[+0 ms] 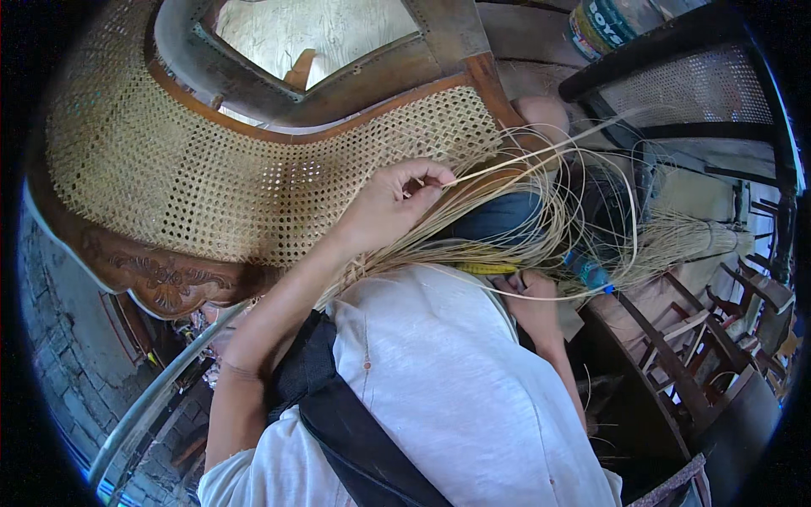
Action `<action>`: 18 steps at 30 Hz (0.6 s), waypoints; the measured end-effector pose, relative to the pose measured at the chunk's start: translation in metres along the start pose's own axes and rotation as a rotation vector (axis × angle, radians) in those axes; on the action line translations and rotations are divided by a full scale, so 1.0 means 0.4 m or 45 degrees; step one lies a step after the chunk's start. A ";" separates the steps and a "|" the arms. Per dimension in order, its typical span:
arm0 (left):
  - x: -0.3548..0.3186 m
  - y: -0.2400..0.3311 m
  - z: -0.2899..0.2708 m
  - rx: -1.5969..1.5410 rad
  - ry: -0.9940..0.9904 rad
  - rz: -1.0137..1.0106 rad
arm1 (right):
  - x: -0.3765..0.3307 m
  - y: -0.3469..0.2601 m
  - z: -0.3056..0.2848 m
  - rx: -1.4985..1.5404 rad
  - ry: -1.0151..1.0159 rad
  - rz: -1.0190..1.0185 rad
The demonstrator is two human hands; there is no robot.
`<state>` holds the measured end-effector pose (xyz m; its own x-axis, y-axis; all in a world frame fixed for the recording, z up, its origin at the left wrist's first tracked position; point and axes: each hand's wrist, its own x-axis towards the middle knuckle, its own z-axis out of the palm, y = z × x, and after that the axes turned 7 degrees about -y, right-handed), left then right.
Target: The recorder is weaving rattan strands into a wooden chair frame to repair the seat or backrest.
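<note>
My left hand is closed, with thumb and forefinger pinching a thin cane strand that runs up to the right. Beneath it, a loose bundle of pale cane strands spreads across my lap in wide loops. My right hand rests low by my shirt, fingers curled, and a strand passes over it. What it grips is hidden. Next to its fingertips lies a slim yellow object. Beyond my left hand is a woven cane panel set in a curved brown wooden frame with a carved crest.
A bare wooden frame with an open middle stands at the far side. A dark chair with a cane back and a paint bucket are far right. Near the right hand sits a blue-capped plastic bottle. Wooden chair parts crowd the right.
</note>
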<state>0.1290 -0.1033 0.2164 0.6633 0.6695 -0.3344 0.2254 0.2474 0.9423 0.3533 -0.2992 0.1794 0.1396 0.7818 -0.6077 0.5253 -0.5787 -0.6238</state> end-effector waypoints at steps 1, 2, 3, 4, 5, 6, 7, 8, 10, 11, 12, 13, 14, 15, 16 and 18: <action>-0.011 -0.008 -0.004 0.048 0.030 -0.016 | -0.008 -0.030 -0.022 -0.254 0.017 -0.170; -0.014 -0.013 -0.011 0.106 0.060 -0.027 | -0.006 -0.057 -0.042 -0.501 0.047 -0.349; -0.021 -0.011 -0.015 -0.001 0.036 -0.166 | -0.012 -0.089 -0.055 -0.450 -0.033 -0.365; -0.023 -0.011 -0.017 0.011 0.069 -0.159 | -0.008 -0.110 -0.053 -0.451 -0.040 -0.400; -0.024 -0.014 -0.018 -0.133 0.071 -0.196 | -0.004 -0.135 -0.048 -0.466 -0.001 -0.526; -0.023 -0.019 -0.020 -0.277 0.076 -0.228 | 0.004 -0.152 -0.044 -0.479 0.036 -0.655; -0.020 -0.023 -0.025 -0.294 0.078 -0.125 | 0.015 -0.159 -0.047 -0.580 -0.038 -0.648; -0.017 -0.029 -0.025 -0.294 0.121 -0.113 | 0.024 -0.159 -0.045 -0.592 -0.055 -0.688; -0.014 -0.028 -0.028 -0.456 0.074 -0.203 | 0.038 -0.160 -0.038 -0.743 -0.035 -0.750; -0.014 -0.015 -0.034 -0.525 0.068 -0.271 | 0.049 -0.165 -0.034 -0.752 -0.047 -0.778; -0.018 -0.024 -0.039 -0.529 0.096 -0.262 | 0.054 -0.174 -0.031 -0.878 -0.058 -0.854; -0.022 -0.044 -0.041 -0.581 0.095 -0.260 | 0.059 -0.180 -0.026 -1.005 -0.066 -0.926; -0.019 -0.051 -0.044 -0.632 0.075 -0.256 | 0.068 -0.182 -0.017 -1.015 -0.063 -0.935; -0.021 -0.053 -0.045 -0.697 0.073 -0.237 | 0.080 -0.181 -0.002 -1.135 -0.107 -0.867; -0.025 -0.047 -0.045 -0.705 0.073 -0.228 | 0.090 -0.180 0.006 -1.257 -0.153 -0.793; -0.043 -0.028 -0.053 -0.815 0.176 -0.183 | 0.098 -0.192 -0.016 -1.276 -0.152 -0.915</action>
<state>0.1000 -0.1027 0.2111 0.5510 0.6718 -0.4950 -0.1913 0.6791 0.7087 0.3237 -0.2226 0.2068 -0.4953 0.7919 -0.3572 0.8686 0.4462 -0.2153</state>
